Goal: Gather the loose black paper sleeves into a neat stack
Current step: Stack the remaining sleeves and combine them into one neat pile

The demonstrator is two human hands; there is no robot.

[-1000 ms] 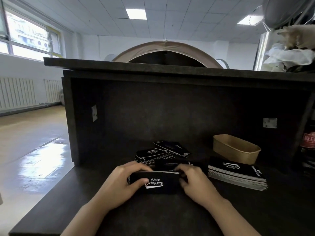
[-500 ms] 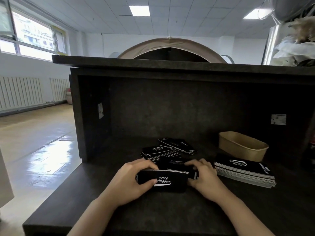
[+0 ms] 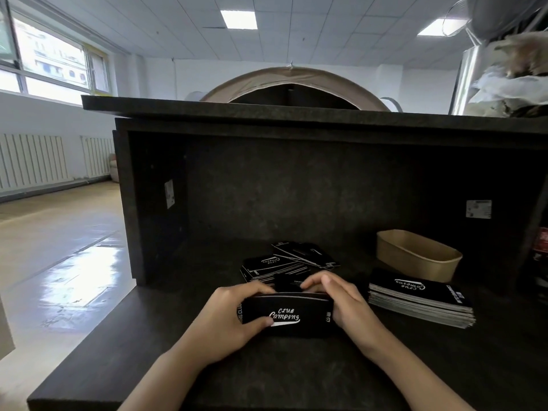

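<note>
A bundle of black paper sleeves [image 3: 289, 314] printed "Club Camping" stands on edge on the dark counter [image 3: 296, 375]. My left hand [image 3: 228, 315] grips its left end, thumb across the printed face. My right hand [image 3: 345, 301] holds the right end, fingers curled over the top edge. Just behind the bundle lies a loose fanned pile of sleeves [image 3: 271, 266], with more askew sleeves [image 3: 305, 255] further back. A thick flat stack of sleeves [image 3: 421, 301] rests to the right of my right hand.
A brown paper tray [image 3: 418, 255] sits behind the flat stack. A dark back wall [image 3: 296, 188] and an overhanging shelf [image 3: 267, 109] enclose the counter. A bottle with a red label [image 3: 541, 247] stands at the far right. The counter's left edge drops to a shiny floor [image 3: 59, 262].
The bundle between my hands has turned so its print now reads upright. My right fingers have shifted onto its top edge. The camera has drifted slightly left.
</note>
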